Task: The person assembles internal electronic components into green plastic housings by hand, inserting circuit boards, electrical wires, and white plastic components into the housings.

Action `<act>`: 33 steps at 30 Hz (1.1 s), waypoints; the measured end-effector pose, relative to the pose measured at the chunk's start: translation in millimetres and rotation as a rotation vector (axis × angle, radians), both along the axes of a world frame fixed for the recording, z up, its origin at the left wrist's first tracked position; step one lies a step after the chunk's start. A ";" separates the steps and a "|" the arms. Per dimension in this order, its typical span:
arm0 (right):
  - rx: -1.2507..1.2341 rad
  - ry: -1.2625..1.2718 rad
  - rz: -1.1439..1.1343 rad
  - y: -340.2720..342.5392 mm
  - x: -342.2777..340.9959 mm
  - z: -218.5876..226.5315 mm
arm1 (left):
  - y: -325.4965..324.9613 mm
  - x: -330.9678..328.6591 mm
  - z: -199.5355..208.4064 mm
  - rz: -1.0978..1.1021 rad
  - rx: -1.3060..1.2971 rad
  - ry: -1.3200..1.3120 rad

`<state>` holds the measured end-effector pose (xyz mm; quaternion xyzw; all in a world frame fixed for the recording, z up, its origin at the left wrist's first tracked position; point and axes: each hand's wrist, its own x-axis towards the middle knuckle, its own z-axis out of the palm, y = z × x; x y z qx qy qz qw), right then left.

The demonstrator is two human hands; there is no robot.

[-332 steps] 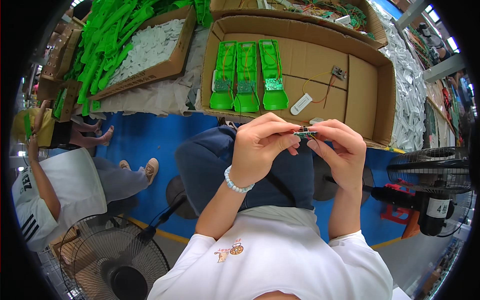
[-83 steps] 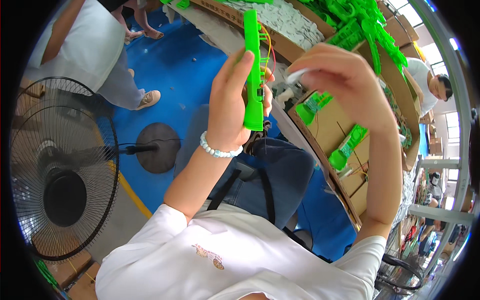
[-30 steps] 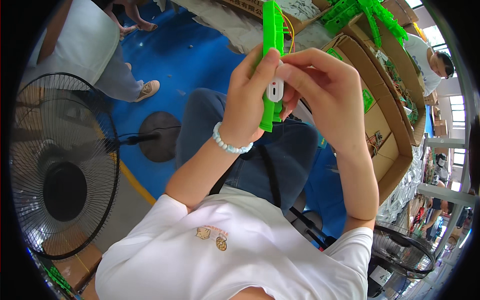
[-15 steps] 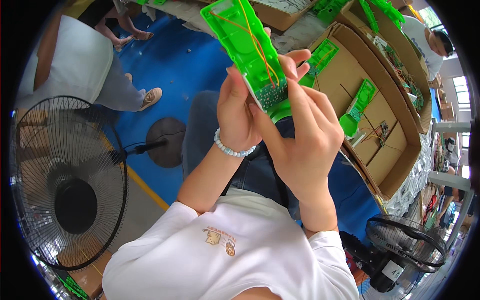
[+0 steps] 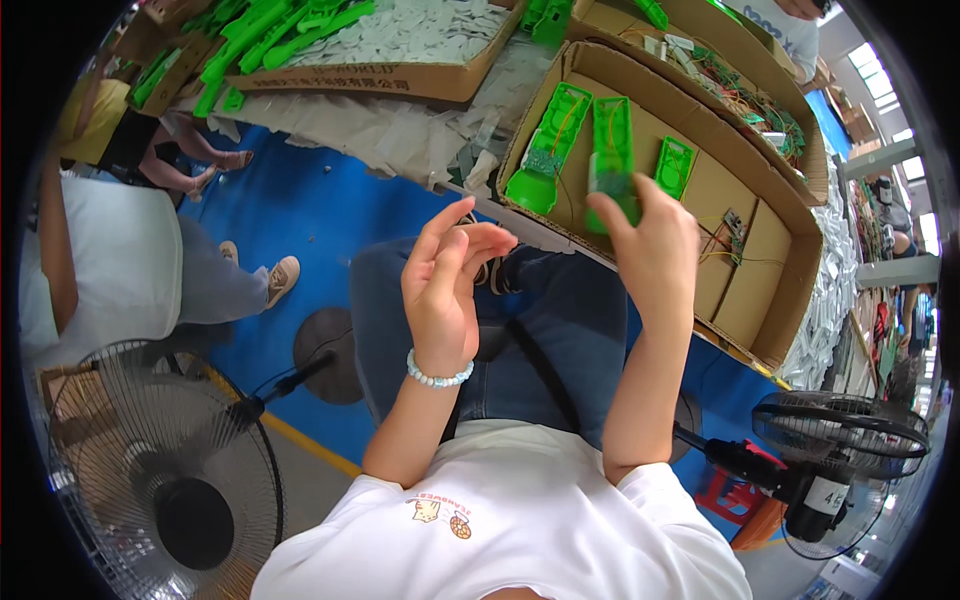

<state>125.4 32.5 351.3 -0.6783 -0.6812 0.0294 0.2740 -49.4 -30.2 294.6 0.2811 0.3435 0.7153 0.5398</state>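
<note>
My right hand (image 5: 658, 235) is over the shallow cardboard tray, its thumb and fingers closed on the lower end of a green plastic housing (image 5: 612, 130). A small circuit board in that housing is blurred by motion and partly behind the fingers. Left of it lies a similar green housing (image 5: 563, 115) with a circuit board and orange wires. A further green housing (image 5: 676, 165) sits to the right, partly covered by my hand. Above my lap, my left hand (image 5: 442, 295) holds nothing, fingers stretched and apart; a beaded bracelet circles its wrist.
The cardboard tray (image 5: 800, 290) also holds a wired component (image 5: 735, 228). Behind it, another box carries wired circuit boards (image 5: 715, 75). A carton of white pieces (image 5: 400, 35) and green parts (image 5: 265, 35) stands far left. Fans flank me, left (image 5: 195, 520) and right (image 5: 840, 430).
Both hands held the wired green housing together above my lap. My right hand has carried it right into the tray; my left hand has let go and lowered. The view has shifted.
</note>
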 end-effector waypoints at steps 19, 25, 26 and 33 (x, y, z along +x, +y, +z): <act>0.121 0.132 -0.109 -13.0 84.9 14.7 | 5.7 19.2 -2.8 0.004 0.254 0.407; -0.200 -0.090 -0.505 -14.0 144.5 10.1 | 6.0 24.6 -1.2 -0.071 0.266 0.424; -0.261 -0.094 -0.493 -12.2 145.6 7.3 | 7.3 24.0 -1.7 -0.088 0.242 0.418; -0.140 -0.129 -0.419 -21.2 154.4 -3.1 | 37.7 15.8 35.4 -0.163 0.302 0.605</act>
